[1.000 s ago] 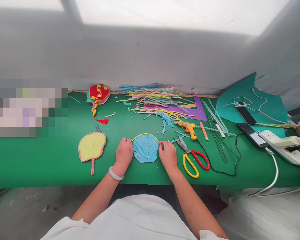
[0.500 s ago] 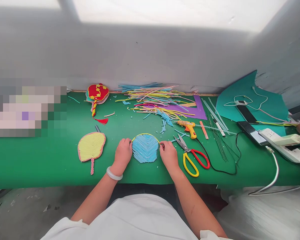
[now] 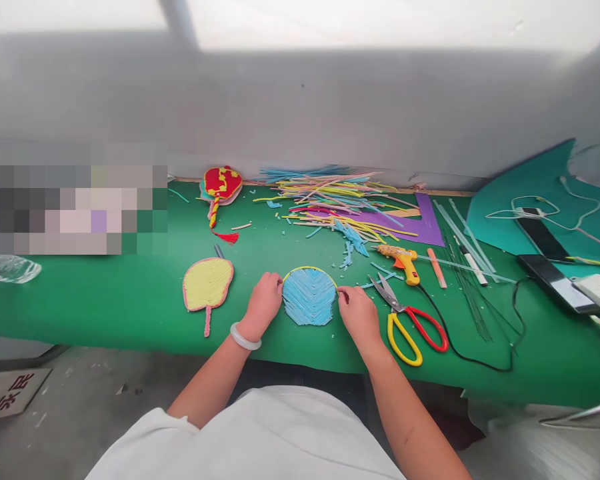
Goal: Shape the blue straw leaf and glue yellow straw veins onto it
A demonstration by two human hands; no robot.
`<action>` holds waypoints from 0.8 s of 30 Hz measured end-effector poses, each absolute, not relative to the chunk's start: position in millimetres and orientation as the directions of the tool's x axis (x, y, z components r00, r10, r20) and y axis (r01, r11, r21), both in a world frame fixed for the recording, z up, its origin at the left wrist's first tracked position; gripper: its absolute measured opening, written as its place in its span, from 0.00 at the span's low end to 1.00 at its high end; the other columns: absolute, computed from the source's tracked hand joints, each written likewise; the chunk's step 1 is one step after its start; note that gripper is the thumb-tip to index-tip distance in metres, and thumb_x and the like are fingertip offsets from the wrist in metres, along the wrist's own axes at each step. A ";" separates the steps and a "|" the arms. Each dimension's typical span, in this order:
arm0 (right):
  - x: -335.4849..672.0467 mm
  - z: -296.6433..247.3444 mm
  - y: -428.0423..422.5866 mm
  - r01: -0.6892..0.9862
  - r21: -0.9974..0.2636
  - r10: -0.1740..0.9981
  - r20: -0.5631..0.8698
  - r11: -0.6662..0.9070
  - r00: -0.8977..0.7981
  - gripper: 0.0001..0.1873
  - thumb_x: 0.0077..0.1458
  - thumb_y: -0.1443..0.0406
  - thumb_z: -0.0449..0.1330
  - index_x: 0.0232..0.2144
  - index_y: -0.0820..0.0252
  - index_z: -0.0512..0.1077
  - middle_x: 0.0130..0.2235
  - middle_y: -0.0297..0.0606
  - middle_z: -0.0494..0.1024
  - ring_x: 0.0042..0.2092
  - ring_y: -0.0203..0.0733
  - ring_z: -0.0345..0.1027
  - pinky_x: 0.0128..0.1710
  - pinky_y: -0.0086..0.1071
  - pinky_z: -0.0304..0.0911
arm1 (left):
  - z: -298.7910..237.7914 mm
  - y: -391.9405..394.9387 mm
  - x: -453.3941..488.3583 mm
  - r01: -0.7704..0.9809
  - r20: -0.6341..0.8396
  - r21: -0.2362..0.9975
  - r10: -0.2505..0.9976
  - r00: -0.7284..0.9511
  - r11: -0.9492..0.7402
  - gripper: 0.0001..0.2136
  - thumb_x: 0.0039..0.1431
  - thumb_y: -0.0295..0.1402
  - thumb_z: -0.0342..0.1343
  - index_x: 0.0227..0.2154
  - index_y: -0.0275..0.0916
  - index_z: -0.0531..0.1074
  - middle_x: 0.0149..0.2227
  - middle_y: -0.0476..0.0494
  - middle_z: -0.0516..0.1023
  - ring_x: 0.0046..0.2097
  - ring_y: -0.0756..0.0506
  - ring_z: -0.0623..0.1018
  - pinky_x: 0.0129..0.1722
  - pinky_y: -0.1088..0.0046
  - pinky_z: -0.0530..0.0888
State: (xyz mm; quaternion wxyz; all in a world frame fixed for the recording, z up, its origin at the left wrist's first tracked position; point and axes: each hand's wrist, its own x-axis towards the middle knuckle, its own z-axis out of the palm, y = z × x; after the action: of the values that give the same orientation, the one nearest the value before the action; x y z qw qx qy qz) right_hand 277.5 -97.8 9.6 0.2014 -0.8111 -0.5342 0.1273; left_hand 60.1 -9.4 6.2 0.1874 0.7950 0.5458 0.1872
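A light-blue fan-shaped panel (image 3: 307, 300) made of fuzzy stems laid in a V pattern lies flat on the green table (image 3: 145, 293) before me. Along its curved top edge runs a yellow pipe cleaner (image 3: 310, 269). My left hand (image 3: 264, 303) pinches one end of it at the panel's left side. At the right side, the fingers of my right hand (image 3: 361, 320) are closed on the other end. Scissors (image 3: 405, 312) with one yellow and one red handle lie spread just right of my right hand. A yellow fan with a pink border (image 3: 207, 285) lies left of my left hand.
A pile of coloured pipe cleaners (image 3: 330, 193) lies at the back over a purple sheet (image 3: 433, 223). Right of centre are a yellow glue gun (image 3: 403, 261) with a black cord, a marker (image 3: 475, 267) and clear sticks. Further back left lies a red tasselled fan (image 3: 223, 183).
The camera view has swung left, so the table's things appear further right. Both hands keep their pinch on the yellow pipe cleaner at the panel's edge.
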 end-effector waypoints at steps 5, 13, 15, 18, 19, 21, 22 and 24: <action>277.3 10.9 -98.1 0.819 -0.454 0.922 -0.018 -0.352 0.387 0.17 0.63 0.65 0.49 0.44 0.58 0.77 0.42 0.42 0.78 0.39 0.42 0.71 0.36 0.31 0.58 | 8.7 -12.2 60.8 0.792 0.083 0.518 0.940 0.331 -0.325 0.07 0.63 0.24 0.47 0.34 0.39 0.69 0.36 0.44 0.72 0.35 0.45 0.73 0.35 0.70 0.69; 279.6 10.4 -96.6 0.812 -0.464 0.923 -0.033 -0.355 0.384 0.18 0.62 0.65 0.49 0.43 0.58 0.78 0.41 0.42 0.79 0.39 0.42 0.71 0.38 0.30 0.59 | 11.1 -11.8 61.3 0.773 0.078 0.548 0.939 0.334 -0.320 0.08 0.63 0.24 0.47 0.33 0.39 0.70 0.35 0.43 0.72 0.35 0.45 0.73 0.35 0.69 0.69; 280.0 10.4 -96.2 0.806 -0.475 0.923 -0.033 -0.353 0.384 0.18 0.62 0.65 0.49 0.43 0.58 0.78 0.41 0.42 0.79 0.40 0.42 0.71 0.39 0.31 0.60 | 11.1 -11.6 61.1 0.769 0.075 0.555 0.940 0.333 -0.316 0.08 0.63 0.24 0.47 0.33 0.39 0.70 0.35 0.43 0.72 0.35 0.45 0.73 0.35 0.68 0.70; 281.0 10.3 -95.4 0.793 -0.501 0.923 -0.034 -0.347 0.383 0.18 0.61 0.65 0.49 0.43 0.59 0.78 0.42 0.42 0.79 0.40 0.42 0.72 0.40 0.31 0.60 | 10.9 -11.1 60.3 0.764 0.067 0.567 0.941 0.331 -0.309 0.08 0.63 0.25 0.47 0.33 0.38 0.71 0.35 0.43 0.73 0.37 0.44 0.74 0.37 0.68 0.70; 281.6 10.2 -95.1 0.787 -0.511 0.923 -0.036 -0.346 0.382 0.18 0.61 0.65 0.49 0.43 0.59 0.78 0.42 0.42 0.79 0.41 0.42 0.72 0.40 0.31 0.61 | 10.7 -10.7 59.9 0.762 0.064 0.571 0.942 0.330 -0.306 0.08 0.62 0.25 0.47 0.33 0.38 0.72 0.35 0.42 0.73 0.37 0.44 0.74 0.38 0.67 0.71; 283.2 9.8 -94.5 0.773 -0.532 0.922 -0.042 -0.346 0.384 0.18 0.61 0.65 0.49 0.42 0.58 0.79 0.42 0.42 0.79 0.40 0.43 0.72 0.40 0.32 0.62 | 10.1 -9.6 58.8 0.757 0.057 0.580 0.942 0.331 -0.301 0.09 0.62 0.25 0.47 0.34 0.38 0.73 0.36 0.42 0.74 0.38 0.44 0.75 0.39 0.67 0.71; 284.3 9.4 -94.1 0.765 -0.543 0.922 -0.047 -0.347 0.385 0.18 0.60 0.65 0.49 0.42 0.58 0.79 0.42 0.42 0.79 0.40 0.43 0.72 0.40 0.32 0.62 | 9.7 -8.9 58.1 0.753 0.053 0.585 0.942 0.333 -0.299 0.09 0.62 0.25 0.47 0.34 0.38 0.73 0.36 0.42 0.74 0.38 0.44 0.75 0.39 0.67 0.72; 286.9 8.3 -93.3 0.748 -0.565 0.922 -0.060 -0.348 0.383 0.18 0.60 0.65 0.49 0.41 0.58 0.79 0.42 0.41 0.79 0.40 0.42 0.73 0.40 0.33 0.63 | 8.9 -7.0 56.6 0.746 0.046 0.596 0.940 0.337 -0.296 0.10 0.62 0.24 0.48 0.35 0.38 0.74 0.37 0.42 0.75 0.39 0.44 0.75 0.40 0.67 0.72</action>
State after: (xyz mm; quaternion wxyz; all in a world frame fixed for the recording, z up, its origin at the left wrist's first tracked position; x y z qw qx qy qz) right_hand 286.9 -93.3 8.3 0.2307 -0.7990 -0.5225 0.1881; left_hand 56.6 -7.0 8.9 0.2444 0.7801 0.5405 0.1986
